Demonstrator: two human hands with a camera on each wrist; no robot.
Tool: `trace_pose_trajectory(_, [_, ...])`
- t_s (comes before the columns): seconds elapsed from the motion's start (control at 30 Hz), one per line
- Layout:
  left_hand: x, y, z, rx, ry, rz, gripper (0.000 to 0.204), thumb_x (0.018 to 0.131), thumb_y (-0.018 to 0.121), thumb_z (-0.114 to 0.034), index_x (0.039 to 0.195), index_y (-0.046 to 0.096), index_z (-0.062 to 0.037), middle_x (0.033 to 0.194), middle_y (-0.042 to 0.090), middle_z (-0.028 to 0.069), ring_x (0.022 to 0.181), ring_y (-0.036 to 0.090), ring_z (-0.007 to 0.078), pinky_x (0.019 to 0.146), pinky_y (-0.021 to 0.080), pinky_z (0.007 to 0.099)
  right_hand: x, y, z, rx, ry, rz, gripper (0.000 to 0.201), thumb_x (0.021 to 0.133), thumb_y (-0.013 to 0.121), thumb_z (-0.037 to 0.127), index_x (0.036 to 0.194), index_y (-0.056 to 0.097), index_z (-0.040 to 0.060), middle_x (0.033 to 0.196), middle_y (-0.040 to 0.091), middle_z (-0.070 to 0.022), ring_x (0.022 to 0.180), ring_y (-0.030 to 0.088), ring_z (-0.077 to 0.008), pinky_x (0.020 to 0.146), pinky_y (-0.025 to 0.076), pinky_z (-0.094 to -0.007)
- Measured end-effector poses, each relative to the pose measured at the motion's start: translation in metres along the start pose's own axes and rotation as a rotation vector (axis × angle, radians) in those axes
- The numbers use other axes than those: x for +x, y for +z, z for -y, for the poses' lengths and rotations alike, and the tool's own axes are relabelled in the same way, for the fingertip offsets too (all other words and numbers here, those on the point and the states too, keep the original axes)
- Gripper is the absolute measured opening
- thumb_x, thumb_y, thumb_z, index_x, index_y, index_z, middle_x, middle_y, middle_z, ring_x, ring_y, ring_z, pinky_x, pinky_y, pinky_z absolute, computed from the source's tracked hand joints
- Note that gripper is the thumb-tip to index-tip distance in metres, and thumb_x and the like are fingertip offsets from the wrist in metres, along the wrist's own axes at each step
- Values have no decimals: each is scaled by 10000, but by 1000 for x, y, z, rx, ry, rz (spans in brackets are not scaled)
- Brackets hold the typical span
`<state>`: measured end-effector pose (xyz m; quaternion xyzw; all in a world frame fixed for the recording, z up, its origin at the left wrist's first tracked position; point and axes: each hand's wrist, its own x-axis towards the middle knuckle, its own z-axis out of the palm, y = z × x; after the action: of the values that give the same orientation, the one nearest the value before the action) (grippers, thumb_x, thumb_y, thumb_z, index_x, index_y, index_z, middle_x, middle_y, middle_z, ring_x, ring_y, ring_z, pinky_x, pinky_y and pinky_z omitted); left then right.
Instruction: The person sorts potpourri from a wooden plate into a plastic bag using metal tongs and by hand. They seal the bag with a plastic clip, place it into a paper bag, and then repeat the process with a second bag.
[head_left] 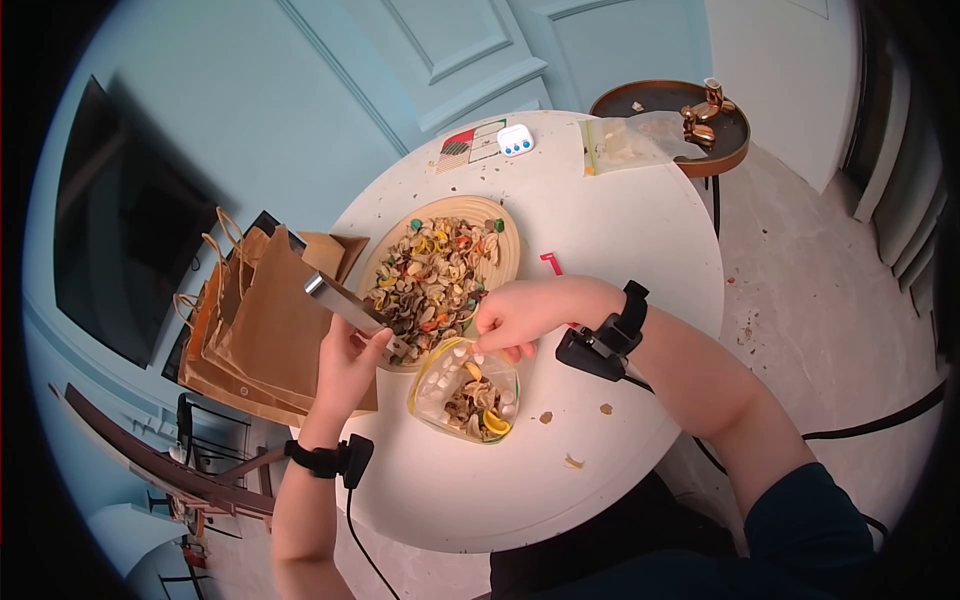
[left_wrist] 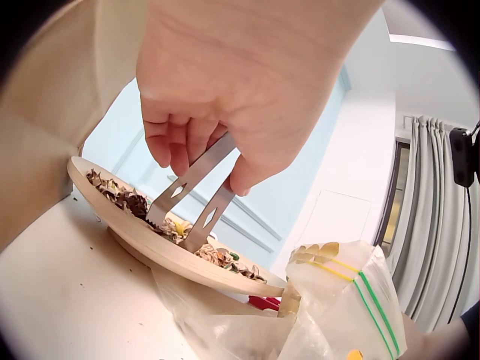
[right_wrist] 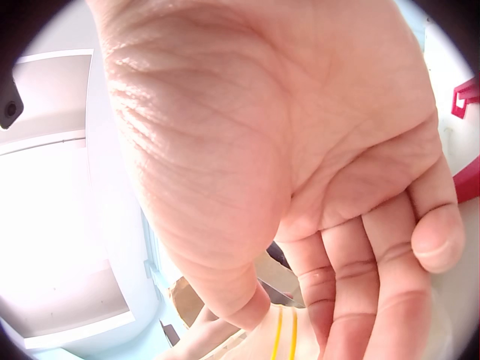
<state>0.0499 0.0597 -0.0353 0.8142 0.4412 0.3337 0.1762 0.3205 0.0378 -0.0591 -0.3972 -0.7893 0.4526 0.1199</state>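
Observation:
My left hand [head_left: 345, 370] grips flat metal tongs [head_left: 345, 302], their toothed tips down among the dried petals and flower pieces [left_wrist: 120, 196] on a round wooden plate [head_left: 509, 235]. Those tips stand apart in the left wrist view. At the plate's near edge, a clear zip bag [head_left: 428, 408] stands with its mouth spread. Inside it lie dried petals [head_left: 470, 403], yellow curved pieces [head_left: 495, 422] and white lumps along the wall. With thumb and forefinger my right hand [head_left: 530, 308] pinches the bag's yellow-striped rim [right_wrist: 281, 334]; the other fingers hang down beside it.
Brown paper bags [head_left: 270, 330] crowd the table's left side. A red strip [head_left: 551, 263] lies beyond my right wrist. Farther back are a printed card [head_left: 470, 148], a white case [head_left: 515, 140] and another zip bag [head_left: 625, 147]. Petal scraps [head_left: 573, 461] dot the white tabletop.

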Motion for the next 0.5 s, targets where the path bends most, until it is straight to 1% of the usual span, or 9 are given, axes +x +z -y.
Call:
trace_pose_trajectory(0.1, [7, 6, 7, -35, 33, 5, 308, 845, 650, -92, 1096, 494, -5, 842, 641, 69, 717, 578, 115, 626, 459, 249, 1, 0, -1, 5, -2, 1, 342, 889, 523, 294, 694, 571, 18, 672, 655, -55, 535, 604, -117, 530, 463, -257])
trace_pose_trajectory(0.23, [19, 17, 17, -85, 13, -9, 310, 849, 653, -107, 1088, 491, 6, 845, 639, 69, 713, 579, 122, 628, 462, 255, 2, 1, -4, 14, -8, 3, 334, 883, 523, 288, 695, 571, 16, 672, 655, -56, 534, 604, -118, 527, 464, -259])
trace_pose_trajectory(0.3, [24, 22, 20, -118, 23, -44, 266, 854, 654, -123, 1012, 491, 15, 795, 631, 86, 678, 581, 136, 608, 462, 269, 1, 1, -2, 13, -12, 3, 332, 881, 523, 287, 695, 571, 15, 672, 655, -57, 533, 603, -118, 527, 463, -259])
trace_pose_trajectory(0.33, [25, 22, 22, -118, 24, -44, 266, 854, 654, -123, 1012, 491, 15, 795, 631, 86, 678, 581, 136, 608, 462, 269, 1, 0, -2, 12, -16, 2, 331, 879, 523, 285, 695, 570, 14, 672, 655, -57, 533, 603, -118, 527, 463, -259])
trace_pose_trajectory(0.4, [28, 23, 25, 65, 0, -32, 243, 858, 652, -137, 929, 476, 14, 738, 618, 106, 639, 580, 150, 582, 459, 283, 0, 0, -1, 10, -16, -1, 331, 877, 524, 286, 694, 569, 15, 671, 654, -57, 532, 602, -118, 528, 462, -259])
trace_pose_trajectory(0.43, [29, 25, 27, 65, 1, -30, 243, 858, 652, -137, 929, 476, 14, 738, 618, 106, 639, 580, 150, 582, 459, 283, 0, 0, -1, 7, -16, -1, 330, 876, 524, 286, 693, 567, 15, 670, 654, -56, 530, 600, -119, 528, 461, -259])
trace_pose_trajectory(0.5, [30, 28, 30, 32, 69, -61, 248, 860, 651, -139, 873, 454, 11, 697, 602, 123, 620, 579, 158, 560, 452, 291, -1, 0, -1, 9, -14, -3, 328, 875, 524, 286, 696, 570, 14, 670, 654, -56, 530, 599, -118, 529, 461, -259])
